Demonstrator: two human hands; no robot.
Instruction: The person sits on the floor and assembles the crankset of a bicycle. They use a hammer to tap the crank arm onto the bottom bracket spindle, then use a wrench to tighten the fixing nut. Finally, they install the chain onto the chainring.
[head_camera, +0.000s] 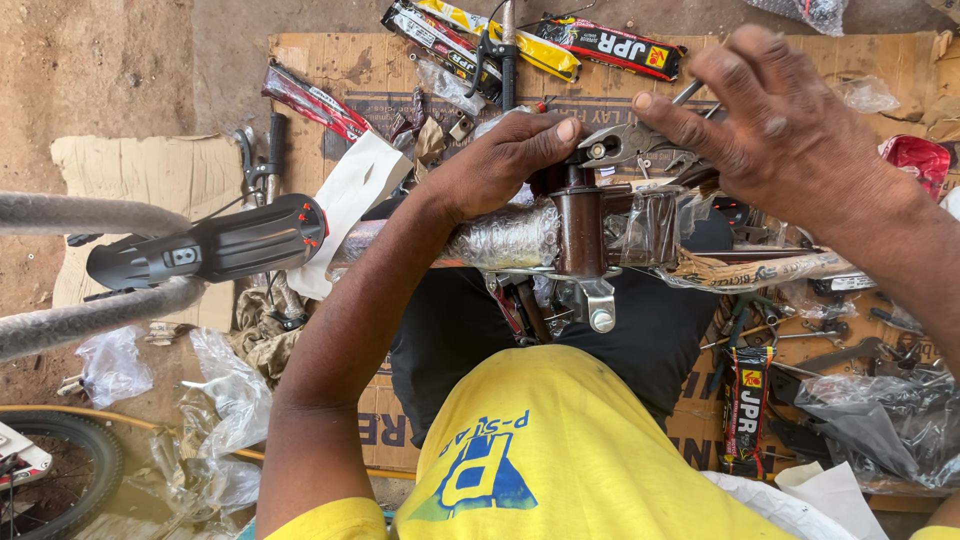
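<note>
A brown bicycle frame, partly wrapped in clear plastic, lies across my lap. My left hand rests on the wrapped tube, its thumb pressing against a metal brake part at the frame's upright sleeve. My right hand grips a grey metal tool over that same part, fingers curled around it. A black mudguard sticks out to the left.
Flattened cardboard covers the ground, strewn with packaged parts, brake levers, wrenches and plastic bags. Two grey tyres enter from the left, and a small wheel lies at the bottom left.
</note>
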